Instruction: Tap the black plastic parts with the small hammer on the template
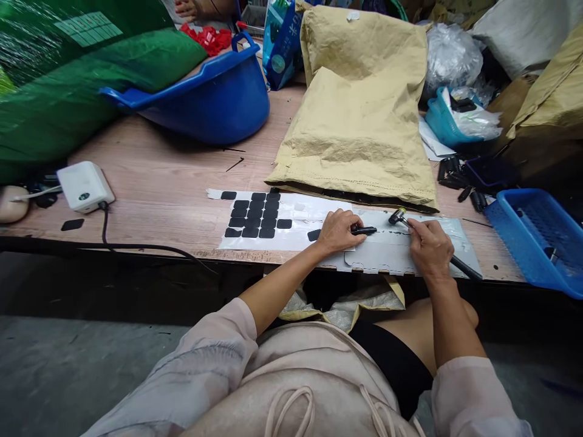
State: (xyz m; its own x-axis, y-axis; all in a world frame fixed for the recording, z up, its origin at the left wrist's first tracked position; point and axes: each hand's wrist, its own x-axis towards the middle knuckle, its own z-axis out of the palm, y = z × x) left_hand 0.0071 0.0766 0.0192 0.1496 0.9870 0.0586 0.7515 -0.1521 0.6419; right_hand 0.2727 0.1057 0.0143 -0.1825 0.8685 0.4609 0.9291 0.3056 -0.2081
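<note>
My left hand (338,232) rests at the table's front edge, its fingers closed on a small black cylindrical part (365,230) that lies on a grey-white board (382,258). To its right, my right hand (432,247) grips a small hammer (398,216) by the shaft; the head is over the board and the dark handle (465,267) sticks out behind the hand. Left of my left hand lies a white sheet (291,203) with rows of black rounded stickers (251,223). One black sticker (314,234) is beside my left wrist.
A large tan sack (350,127) lies behind the board. At the left are a blue basin (209,100), a green bag (91,79) and a white charger box (85,186) with a cable. Blue basket (537,230) at right. Another person's hand (186,10) shows at the top.
</note>
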